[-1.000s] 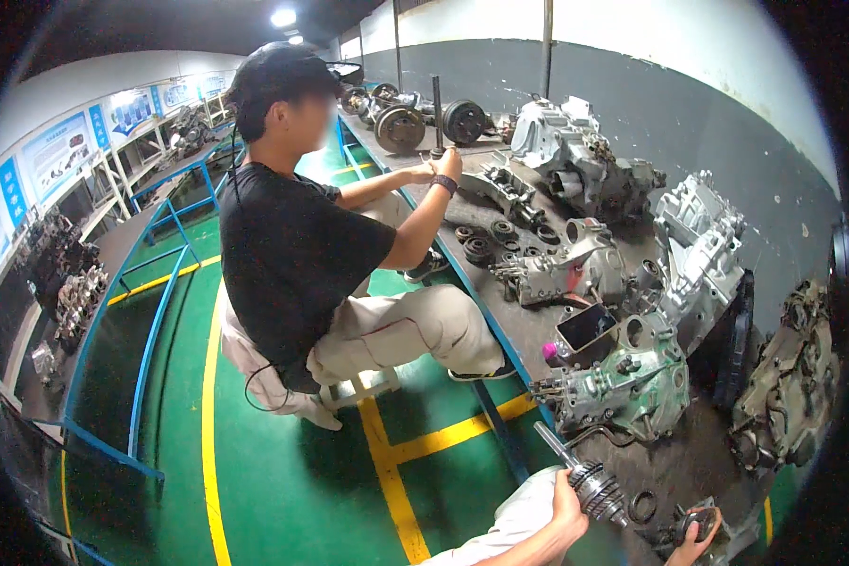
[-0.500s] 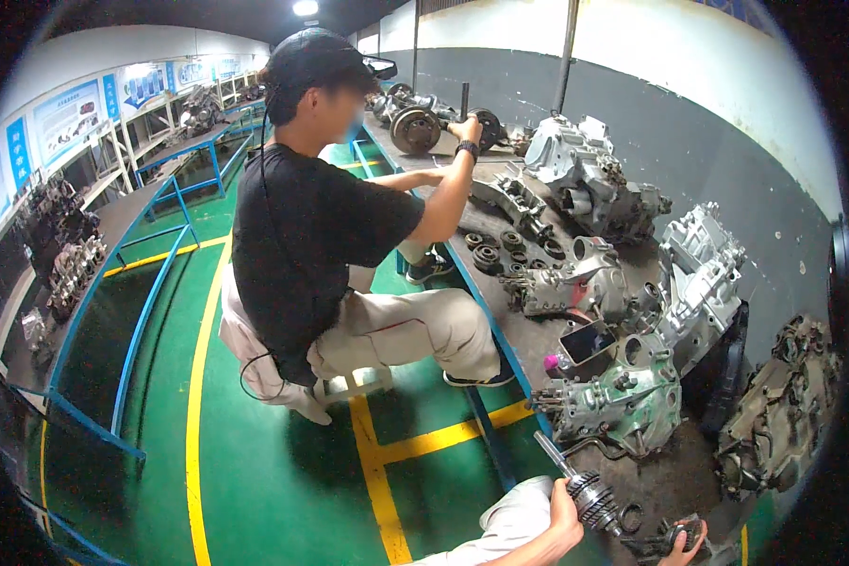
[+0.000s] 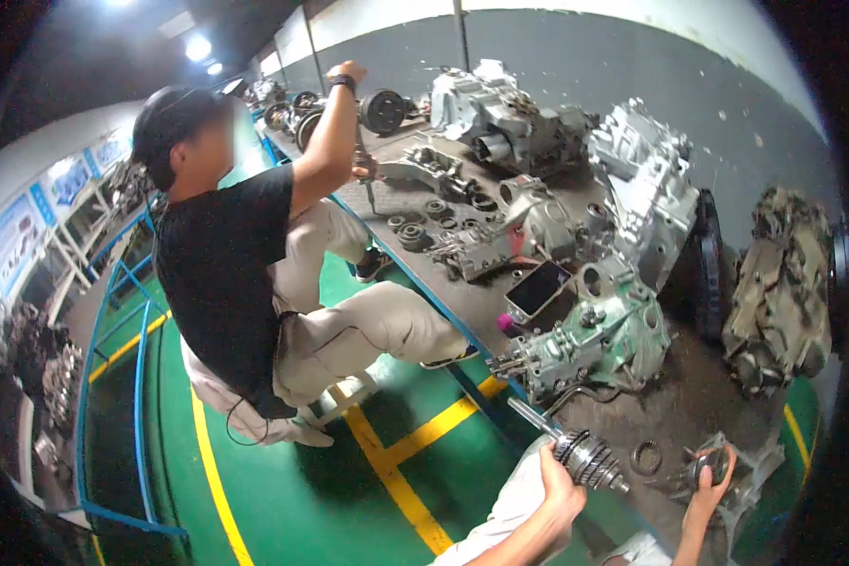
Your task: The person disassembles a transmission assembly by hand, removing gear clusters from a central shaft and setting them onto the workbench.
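— What have your hands got?
— Your left hand (image 3: pixel 561 486) is wrapped around a geared shaft (image 3: pixel 575 451) at the tabletop (image 3: pixel 623 429) edge; your right hand (image 3: pixel 710 474) grips a small dark part (image 3: pixel 706 464).
— Nearby?
— A metal ring (image 3: pixel 645 457) between them, a gearbox (image 3: pixel 594 344) behind.

A steel gear shaft (image 3: pixel 575 451) with stacked toothed gears lies tilted at the bench's near edge. To its right is a small dark round part (image 3: pixel 710 467), gripped from below.

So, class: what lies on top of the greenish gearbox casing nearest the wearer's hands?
A dark flat phone-like slab rests at the greenish gearbox casing's top edge, leaning on neighbouring parts. What lies beneath the slab is covered.
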`<state>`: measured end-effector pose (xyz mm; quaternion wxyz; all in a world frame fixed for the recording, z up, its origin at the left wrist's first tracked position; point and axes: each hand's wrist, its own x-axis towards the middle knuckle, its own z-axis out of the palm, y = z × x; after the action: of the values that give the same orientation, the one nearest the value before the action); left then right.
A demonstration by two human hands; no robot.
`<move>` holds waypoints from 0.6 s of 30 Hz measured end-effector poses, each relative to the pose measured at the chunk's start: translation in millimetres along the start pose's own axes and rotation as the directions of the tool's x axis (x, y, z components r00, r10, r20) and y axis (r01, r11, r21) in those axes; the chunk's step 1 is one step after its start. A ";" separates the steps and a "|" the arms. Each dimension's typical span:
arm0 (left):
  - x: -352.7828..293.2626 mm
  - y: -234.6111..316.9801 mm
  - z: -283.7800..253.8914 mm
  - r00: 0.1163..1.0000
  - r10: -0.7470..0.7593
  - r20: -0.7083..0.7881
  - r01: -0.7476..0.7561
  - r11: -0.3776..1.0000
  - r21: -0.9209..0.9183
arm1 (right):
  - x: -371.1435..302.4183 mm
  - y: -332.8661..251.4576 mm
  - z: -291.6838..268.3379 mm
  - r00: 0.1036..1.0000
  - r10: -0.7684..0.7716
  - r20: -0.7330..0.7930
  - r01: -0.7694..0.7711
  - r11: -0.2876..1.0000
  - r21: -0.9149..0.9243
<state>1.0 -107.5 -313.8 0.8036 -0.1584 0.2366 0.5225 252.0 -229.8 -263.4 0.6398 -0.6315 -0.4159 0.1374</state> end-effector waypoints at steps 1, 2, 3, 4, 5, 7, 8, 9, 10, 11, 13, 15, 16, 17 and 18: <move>-5.0 -1.2 8.6 1.000 -0.003 -0.020 0.004 0.999 0.034 | -0.7 -1.8 0.4 0.999 0.009 -0.036 -0.009 1.000 -0.009; -7.1 -3.0 12.6 0.999 -0.004 -0.034 0.006 0.999 0.050 | -0.2 -6.9 4.0 0.998 0.017 -0.063 -0.018 1.000 -0.014; -8.1 -4.5 15.0 0.999 -0.004 -0.049 0.007 0.998 0.061 | 0.2 -11.5 4.7 0.999 0.024 -0.034 -0.024 1.000 -0.010; -8.4 -5.8 14.1 0.998 -0.003 -0.062 0.007 0.998 0.068 | -0.5 -10.3 3.3 0.999 0.038 -0.037 -0.038 0.999 -0.006; -4.9 -7.0 8.4 0.999 -0.024 -0.030 0.025 0.999 0.048 | -1.0 -8.1 2.5 0.998 0.030 -0.054 -0.032 0.999 -0.025; -5.0 -8.8 6.1 0.999 -0.023 -0.046 0.026 0.998 0.058 | -2.9 -11.3 5.1 0.997 0.021 -0.072 -0.022 1.000 -0.015; -5.5 -9.4 5.7 0.998 -0.028 -0.054 0.031 0.998 0.062 | -3.3 -8.6 3.6 0.997 0.027 -0.068 -0.028 1.000 -0.010; -5.4 -9.7 4.4 0.998 -0.021 -0.057 0.025 0.998 0.063 | -3.4 -5.3 1.7 0.998 0.010 -0.059 -0.011 1.000 -0.020; -5.8 -9.7 3.3 0.998 -0.021 -0.062 0.025 0.998 0.066 | -3.9 -3.3 0.6 0.999 -0.010 -0.050 0.008 1.000 -0.030; -6.1 -9.9 2.4 0.998 -0.021 -0.065 0.026 0.997 0.069 | -5.0 -3.1 0.8 0.999 -0.003 -0.052 0.003 1.000 0.006; -5.5 -10.8 0.8 0.998 -0.016 -0.068 0.020 0.997 0.070 | -6.2 -1.0 -1.6 0.999 -0.005 -0.051 0.004 1.000 -0.009; -2.5 -12.2 -1.2 0.996 0.008 -0.086 -0.002 0.998 0.066 | -6.2 -1.3 -1.2 0.999 -0.008 -0.051 0.006 1.000 -0.024; -3.0 -12.2 -1.5 0.996 0.010 -0.085 -0.005 0.998 0.066 | -6.6 -3.6 0.4 0.998 0.009 -0.055 -0.010 1.000 -0.012; -3.9 -11.9 -1.8 0.999 -0.013 -0.048 0.016 0.998 0.061 | -6.7 -4.9 0.9 0.998 0.026 -0.059 -0.026 1.000 -0.001; -5.0 -11.6 -1.7 0.999 -0.037 -0.011 0.038 0.998 0.056 | -6.1 -3.9 -0.7 0.998 0.025 -0.060 -0.025 1.000 0.000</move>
<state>9.5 -116.9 -312.4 0.8162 -0.1429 0.2523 0.4998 247.3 -235.2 -261.9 0.6499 -0.6408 -0.3887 0.1263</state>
